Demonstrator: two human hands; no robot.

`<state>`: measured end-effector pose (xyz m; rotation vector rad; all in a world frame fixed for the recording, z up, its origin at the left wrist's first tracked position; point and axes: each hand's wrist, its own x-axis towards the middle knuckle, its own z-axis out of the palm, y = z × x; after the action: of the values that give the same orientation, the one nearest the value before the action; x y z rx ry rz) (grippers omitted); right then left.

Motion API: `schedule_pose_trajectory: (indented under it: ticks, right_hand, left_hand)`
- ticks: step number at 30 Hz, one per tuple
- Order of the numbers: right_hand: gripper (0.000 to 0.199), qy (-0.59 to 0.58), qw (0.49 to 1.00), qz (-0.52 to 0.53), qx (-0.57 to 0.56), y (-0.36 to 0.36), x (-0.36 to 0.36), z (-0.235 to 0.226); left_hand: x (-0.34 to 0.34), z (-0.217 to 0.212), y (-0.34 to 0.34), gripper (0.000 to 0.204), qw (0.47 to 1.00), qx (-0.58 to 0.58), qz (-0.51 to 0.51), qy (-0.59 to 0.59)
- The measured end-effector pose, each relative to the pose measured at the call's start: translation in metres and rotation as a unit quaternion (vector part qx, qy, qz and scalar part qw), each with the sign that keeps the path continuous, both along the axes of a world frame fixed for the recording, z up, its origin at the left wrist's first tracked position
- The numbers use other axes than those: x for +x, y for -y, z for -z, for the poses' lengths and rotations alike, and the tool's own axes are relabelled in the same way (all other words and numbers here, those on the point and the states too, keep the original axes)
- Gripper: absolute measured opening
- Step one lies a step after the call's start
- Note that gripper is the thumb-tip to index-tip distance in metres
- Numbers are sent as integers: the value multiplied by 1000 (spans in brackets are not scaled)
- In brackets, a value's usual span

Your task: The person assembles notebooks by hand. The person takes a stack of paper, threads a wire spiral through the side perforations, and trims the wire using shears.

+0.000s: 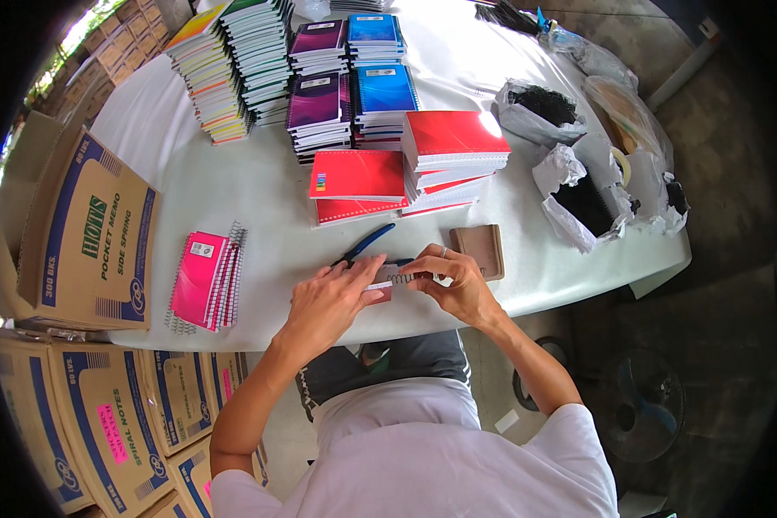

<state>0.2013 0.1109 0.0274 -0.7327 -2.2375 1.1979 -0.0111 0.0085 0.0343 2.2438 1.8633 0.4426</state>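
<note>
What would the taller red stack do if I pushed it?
The taller red stack might slide apart, since its layers sit unevenly. Its top cover may feel slippery, because it shines. It's probably heavy, being many pages thick.

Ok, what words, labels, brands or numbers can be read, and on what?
Wording not copied, only where it stands:
Open cardboard box: large green and dark print, legible.
Lower-left cartons: dark print, legible; pink labels.
Pink notebooks, purple notebooks, blue notebooks: white labels, too small to read.
Red notebook: small colourful mark.
</note>
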Motion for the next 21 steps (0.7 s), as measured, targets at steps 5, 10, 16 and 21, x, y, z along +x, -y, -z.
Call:
schedule_pose_trajectory:
  ticks: [5,10,16,21]
  right_hand:
    - [20,-32,995,-78,-50,-15,2,0]
    - [19,-62,992,-96,-50,-20,-2,8]
    - [20,-54,990,-120,-42,-24,-3,5]
    - [22,-9,985,-173,-20,-25,4,7]
  left_hand:
    - [-2,1,-1,52,1000,-13,-1,4]
    - [-2,0,-2,51,1000,-19,-4,17]
    - [-2,5,-2,48,999,44,14,-5]
    - [-1,4,-1,48,1000,6,9,0]
